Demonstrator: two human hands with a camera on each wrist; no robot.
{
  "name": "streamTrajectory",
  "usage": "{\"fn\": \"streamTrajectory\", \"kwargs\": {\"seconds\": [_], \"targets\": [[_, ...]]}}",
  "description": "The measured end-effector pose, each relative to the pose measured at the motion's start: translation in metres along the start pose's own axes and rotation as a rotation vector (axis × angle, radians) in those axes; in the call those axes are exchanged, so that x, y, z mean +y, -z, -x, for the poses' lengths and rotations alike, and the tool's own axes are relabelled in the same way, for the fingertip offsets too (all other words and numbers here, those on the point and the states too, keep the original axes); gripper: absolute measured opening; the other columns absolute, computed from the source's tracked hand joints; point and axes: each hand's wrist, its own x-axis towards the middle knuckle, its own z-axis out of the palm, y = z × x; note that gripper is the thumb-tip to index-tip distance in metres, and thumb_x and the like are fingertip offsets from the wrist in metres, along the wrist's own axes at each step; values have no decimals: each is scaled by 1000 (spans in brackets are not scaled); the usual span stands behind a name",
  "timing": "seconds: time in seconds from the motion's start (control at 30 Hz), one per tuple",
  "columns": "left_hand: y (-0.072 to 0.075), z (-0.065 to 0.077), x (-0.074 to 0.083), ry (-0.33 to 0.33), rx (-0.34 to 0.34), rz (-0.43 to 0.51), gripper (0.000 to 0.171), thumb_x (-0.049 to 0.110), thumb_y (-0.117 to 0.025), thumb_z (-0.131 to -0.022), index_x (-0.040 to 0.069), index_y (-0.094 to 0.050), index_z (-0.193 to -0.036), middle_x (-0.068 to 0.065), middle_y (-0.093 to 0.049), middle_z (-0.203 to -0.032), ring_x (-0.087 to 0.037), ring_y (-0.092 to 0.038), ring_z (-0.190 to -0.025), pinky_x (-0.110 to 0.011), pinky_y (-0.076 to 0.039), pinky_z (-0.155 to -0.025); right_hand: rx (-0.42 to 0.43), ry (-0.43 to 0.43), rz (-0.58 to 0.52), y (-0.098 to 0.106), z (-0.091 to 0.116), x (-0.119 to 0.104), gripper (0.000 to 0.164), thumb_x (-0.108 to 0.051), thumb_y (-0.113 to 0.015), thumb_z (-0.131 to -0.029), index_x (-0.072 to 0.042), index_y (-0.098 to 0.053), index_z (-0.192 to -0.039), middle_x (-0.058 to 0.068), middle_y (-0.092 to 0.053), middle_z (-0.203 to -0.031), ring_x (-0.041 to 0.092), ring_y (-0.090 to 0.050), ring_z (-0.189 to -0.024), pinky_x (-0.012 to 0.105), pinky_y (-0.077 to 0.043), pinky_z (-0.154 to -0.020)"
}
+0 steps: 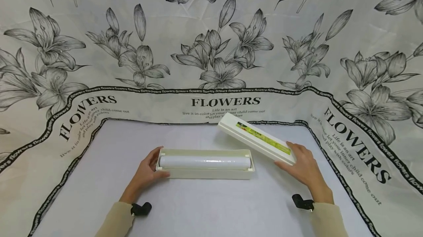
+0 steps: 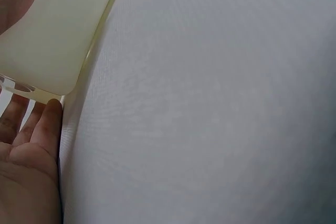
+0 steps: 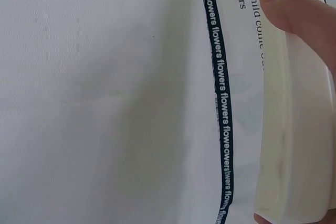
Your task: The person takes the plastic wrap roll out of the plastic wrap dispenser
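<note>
A long cream-white box [image 1: 208, 174] lies on the table, uncovered, with a roll of cling film [image 1: 205, 162] inside it. My left hand [image 1: 147, 170] grips its left end, thumb at the front wall and fingers around the end. The left wrist view shows the box's end [image 2: 47, 40] close up, with fingertips touching its lower edge. My right hand [image 1: 303, 165] holds the white lid [image 1: 243, 135] by its near right end, thumb on one side and fingers on the other. The lid is raised and slanted behind and right of the box. In the right wrist view the lid [image 3: 310, 129] appears edge-on.
A white cloth [image 1: 205, 207] covers the table. Behind and at both sides runs a flower-printed cloth [image 1: 148, 105] with a black lettered border. A black wrist mount [image 1: 141, 209] sits on the left arm, another mount [image 1: 302, 202] on the right.
</note>
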Motion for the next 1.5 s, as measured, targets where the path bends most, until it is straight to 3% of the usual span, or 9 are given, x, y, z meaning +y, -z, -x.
{"fn": "streamTrajectory", "kwargs": {"seconds": [0.1, 0.17, 0.67, 1.2, 1.5], "targets": [[0, 1, -1, 12, 4, 7, 105, 5, -92, -73, 9, -33, -159, -21, -41, -159, -38, -42, -146, -9, -45, -99, 1, 8, 2, 0, 0, 4, 92, -57, -83, -79, -4, -51, -148, 32, -50, -143, 54, -47, -123, 76, -43, -87], [0, 1, -1, 23, 6, 12, 106, 5, -92, -73, 9, -32, -160, -21, -40, -159, -41, -39, -148, -8, -45, -99, 2, 15, 7, 1, 0, 5, 92, -57, -83, -79, -4, -51, -148, 33, -50, -142, 55, -48, -123, 76, -42, -87], [-1, 0, -1, 58, 6, -12, 106, 9, -93, -72, 10, -33, -160, -18, -41, -160, -38, -38, -149, -9, -45, -98, -23, 15, 40, 9, 1, 9, 94, -58, -82, -80, -3, -49, -149, 35, -48, -143, 56, -46, -124, 77, -43, -87], [0, 1, 1, 49, -4, -23, 107, 9, -94, -72, 9, -32, -160, -19, -41, -160, -39, -38, -149, -9, -43, -100, 59, 38, 63, 9, 4, 33, 93, -53, -86, -76, 3, -53, -143, 39, -52, -136, 57, -52, -115, 74, -43, -90], [0, 1, 0, 41, -6, 3, 106, 8, -93, -72, 10, -33, -159, -18, -41, -160, -39, -38, -149, -10, -44, -99, 52, 5, 74, 6, 6, 42, 92, -53, -84, -77, 2, -52, -143, 40, -51, -136, 57, -52, -115, 73, -43, -90]]}}
